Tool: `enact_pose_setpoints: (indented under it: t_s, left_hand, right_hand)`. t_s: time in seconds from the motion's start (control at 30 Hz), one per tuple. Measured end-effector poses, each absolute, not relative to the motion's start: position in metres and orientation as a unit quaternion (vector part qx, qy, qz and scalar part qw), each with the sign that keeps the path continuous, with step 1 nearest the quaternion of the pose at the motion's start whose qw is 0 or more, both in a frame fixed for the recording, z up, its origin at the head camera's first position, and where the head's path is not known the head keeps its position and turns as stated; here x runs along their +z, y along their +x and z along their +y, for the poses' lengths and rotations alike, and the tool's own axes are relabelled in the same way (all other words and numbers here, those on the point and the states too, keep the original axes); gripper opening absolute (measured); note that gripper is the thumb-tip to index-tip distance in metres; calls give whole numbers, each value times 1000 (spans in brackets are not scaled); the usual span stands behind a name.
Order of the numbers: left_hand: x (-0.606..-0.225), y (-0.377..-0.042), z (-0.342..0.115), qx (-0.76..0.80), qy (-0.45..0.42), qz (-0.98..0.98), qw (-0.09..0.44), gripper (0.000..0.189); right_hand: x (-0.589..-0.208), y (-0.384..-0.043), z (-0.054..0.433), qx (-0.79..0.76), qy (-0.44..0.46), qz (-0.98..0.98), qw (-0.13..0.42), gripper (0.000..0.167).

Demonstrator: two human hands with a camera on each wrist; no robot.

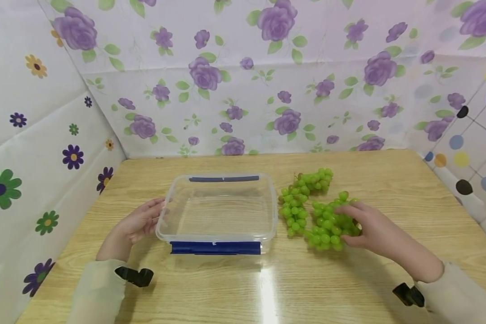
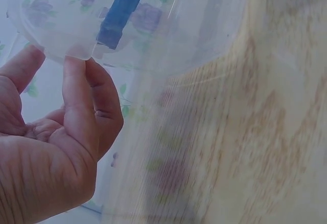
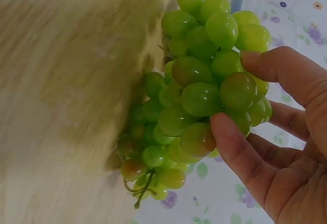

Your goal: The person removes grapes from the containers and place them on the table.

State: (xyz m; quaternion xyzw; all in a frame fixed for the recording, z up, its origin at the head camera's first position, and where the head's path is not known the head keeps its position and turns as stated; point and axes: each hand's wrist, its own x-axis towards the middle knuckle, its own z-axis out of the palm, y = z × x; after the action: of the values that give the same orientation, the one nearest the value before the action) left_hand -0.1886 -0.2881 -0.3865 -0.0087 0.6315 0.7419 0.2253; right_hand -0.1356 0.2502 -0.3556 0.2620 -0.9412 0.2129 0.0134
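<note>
A clear plastic food container [image 1: 216,237] with blue clips sits on the table, and I look down into its bare inside. At its left side my left hand [image 1: 141,220] touches the rim with its fingertips [image 2: 76,67], the other fingers bent beneath. To the right of the container lie two bunches of green grapes. My right hand [image 1: 366,225] holds the nearer bunch [image 1: 326,227], thumb on one side and fingers on the other; some fingers are hidden behind the grapes in the right wrist view. The other bunch [image 1: 294,207] lies between it and the container.
The wooden table [image 1: 210,288] runs back to a wall covered in purple-flower cloth [image 1: 235,112]. Patterned side sheets bound it left and right. Each wrist wears a black camera mount [image 1: 134,276] over a light sleeve [image 1: 101,290].
</note>
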Motion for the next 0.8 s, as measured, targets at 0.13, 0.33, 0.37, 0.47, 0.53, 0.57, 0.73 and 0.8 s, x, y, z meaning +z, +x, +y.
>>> enact_pose_setpoints:
  t_s: [0.13, 0.33, 0.37, 0.47, 0.53, 0.57, 0.73, 0.8]
  left_hand:
    - [-388, -189, -287, 736, -6, 638, 225, 17]
    - [-389, -190, -287, 729, -2, 646, 227, 20]
    - [-389, -191, -287, 729, -2, 646, 228, 20]
    - [-388, -190, -286, 731, -3, 642, 229, 19]
    - [-388, -190, -286, 735, -2, 638, 229, 18]
    - [-389, -190, -286, 737, -1, 635, 229, 17]
    - [-389, -190, -286, 740, 8, 633, 227, 16]
    - [-389, -190, -285, 737, 8, 637, 225, 16]
  right_hand:
    - [-360, -134, 255, 212, 256, -943, 1, 50]
    - [-369, -130, 260, 211, 250, -945, -1, 52]
    - [-371, -129, 260, 211, 249, -945, 1, 52]
    - [-374, -128, 262, 215, 239, -947, 0, 53]
    - [-376, -127, 262, 213, 230, -949, -5, 54]
    - [-377, -127, 262, 211, 226, -951, -10, 54]
    - [-381, -126, 263, 205, 210, -955, -32, 55]
    - [-382, -127, 263, 206, 207, -956, -41, 55]
